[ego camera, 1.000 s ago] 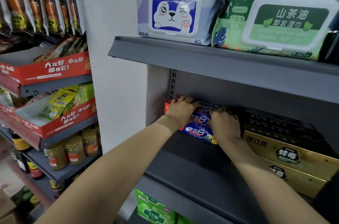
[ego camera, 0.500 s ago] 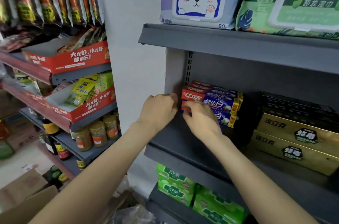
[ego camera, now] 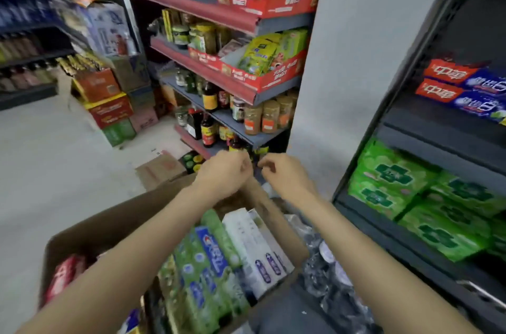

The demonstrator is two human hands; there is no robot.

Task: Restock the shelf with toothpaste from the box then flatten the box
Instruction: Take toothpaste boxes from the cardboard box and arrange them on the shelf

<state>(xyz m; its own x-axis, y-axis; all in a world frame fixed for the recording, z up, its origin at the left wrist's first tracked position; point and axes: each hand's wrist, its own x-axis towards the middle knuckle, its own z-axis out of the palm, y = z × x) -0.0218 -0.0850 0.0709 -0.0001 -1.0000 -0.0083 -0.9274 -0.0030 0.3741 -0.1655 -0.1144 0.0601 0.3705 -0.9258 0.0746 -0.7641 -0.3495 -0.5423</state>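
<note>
An open cardboard box [ego camera: 90,227] sits low in front of me, holding several toothpaste cartons [ego camera: 216,259] in green, blue and white, plus a red one [ego camera: 64,276] at its left. My left hand [ego camera: 223,173] and my right hand [ego camera: 284,176] hover side by side above the box's far edge, fingers loosely curled, holding nothing. Two red-and-blue toothpaste cartons [ego camera: 462,87] lie stacked on the dark shelf [ego camera: 427,120] at the right.
Green packs [ego camera: 405,191] fill the shelf below the toothpaste. A grey pillar [ego camera: 342,60] separates it from red-edged shelves of jars and bottles [ego camera: 232,103]. Stacked cartons [ego camera: 109,103] and a flattened box [ego camera: 161,169] rest on the floor. Clear plastic-wrapped items [ego camera: 325,265] lie right of the box.
Both hands have pulled back from the toothpaste on the shelf and come down over the box. My view has swung down and left, bringing the box into sight.
</note>
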